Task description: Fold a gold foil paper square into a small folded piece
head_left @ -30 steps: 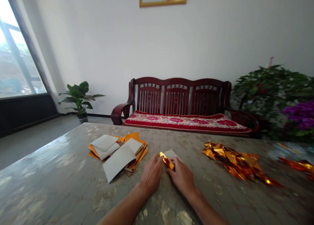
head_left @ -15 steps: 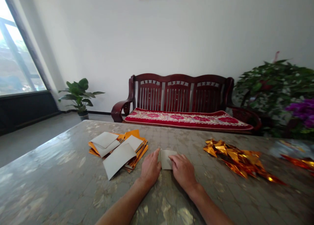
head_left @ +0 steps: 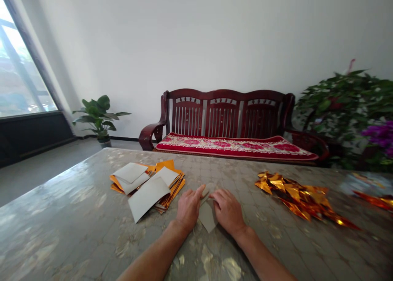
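A small pale sheet of paper (head_left: pixel 208 219) lies on the table between my hands, one corner pointing toward me. On its left side is my left hand (head_left: pixel 188 209), forefinger stretched forward and thumb at the sheet's far part. My right hand (head_left: pixel 227 210) is on the other side, fingers curled, their tips at the sheet's upper right edge. Both hands cover parts of the sheet, and its far corner is hard to make out. To the left lies a pile of gold-and-white paper sheets (head_left: pixel 149 199). Folded shiny gold foil pieces (head_left: pixel 296 195) are heaped on the right.
The patterned table (head_left: pixel 80 232) stretches to both sides. A clear plastic bag (head_left: pixel 365 183) and orange-red foil (head_left: pixel 376 200) lie at its far right. Beyond stand a dark wooden bench (head_left: pixel 222 113), a potted plant (head_left: pixel 101 117) and leafy greenery (head_left: pixel 346 105).
The small paper sheet has turned from square-on to corner-toward-me and lies slightly nearer. My hands have shifted a little with it, fingertips closer together at its far end.
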`<state>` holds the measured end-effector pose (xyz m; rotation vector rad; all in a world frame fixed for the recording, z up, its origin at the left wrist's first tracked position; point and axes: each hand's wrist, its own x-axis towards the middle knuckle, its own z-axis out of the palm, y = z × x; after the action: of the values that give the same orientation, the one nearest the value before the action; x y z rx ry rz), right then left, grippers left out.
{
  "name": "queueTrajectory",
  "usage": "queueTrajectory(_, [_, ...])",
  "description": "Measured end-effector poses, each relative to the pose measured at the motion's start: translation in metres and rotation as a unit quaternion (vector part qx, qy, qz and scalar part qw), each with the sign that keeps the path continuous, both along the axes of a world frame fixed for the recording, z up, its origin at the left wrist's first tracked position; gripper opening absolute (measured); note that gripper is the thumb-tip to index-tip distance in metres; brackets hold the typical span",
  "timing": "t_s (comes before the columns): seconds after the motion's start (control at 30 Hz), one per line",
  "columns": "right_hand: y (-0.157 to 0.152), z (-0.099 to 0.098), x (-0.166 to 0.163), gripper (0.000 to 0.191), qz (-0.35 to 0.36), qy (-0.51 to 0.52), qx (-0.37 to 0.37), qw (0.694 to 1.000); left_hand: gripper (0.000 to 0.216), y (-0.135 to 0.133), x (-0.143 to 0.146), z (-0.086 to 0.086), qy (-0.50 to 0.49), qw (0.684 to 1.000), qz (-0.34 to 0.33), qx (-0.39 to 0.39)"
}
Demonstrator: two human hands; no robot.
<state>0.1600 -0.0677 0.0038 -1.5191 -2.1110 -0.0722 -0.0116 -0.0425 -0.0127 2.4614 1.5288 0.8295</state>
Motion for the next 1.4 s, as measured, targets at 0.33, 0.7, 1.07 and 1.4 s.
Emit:
queueTrajectory(0.33, [0.002,-0.003,0.0,0.026,0.036,-0.113,-0.009,0.993,0.051,0.003,-0.001,0.01,0.069,0.997,0.004,0.046])
queueTrajectory(0.7, [0.005,-0.001,-0.005,0.018,-0.015,-0.15,-0.042,0.988,0.037,-0.015,-0.004,0.02,0.097,0.985,-0.14,0.005])
queueTrajectory(1.07, [0.007,0.007,0.002,0.023,-0.031,-0.14,-0.086,0.986,0.014,-0.005,0.005,0.012,0.215,0.972,-0.092,0.0])
queueTrajectory(1.4, [0.003,0.024,0.026,0.045,0.09,-0.143,-0.176,0.97,0.037,-0.021,-0.006,0.032,0.199,0.973,-0.116,-0.021])
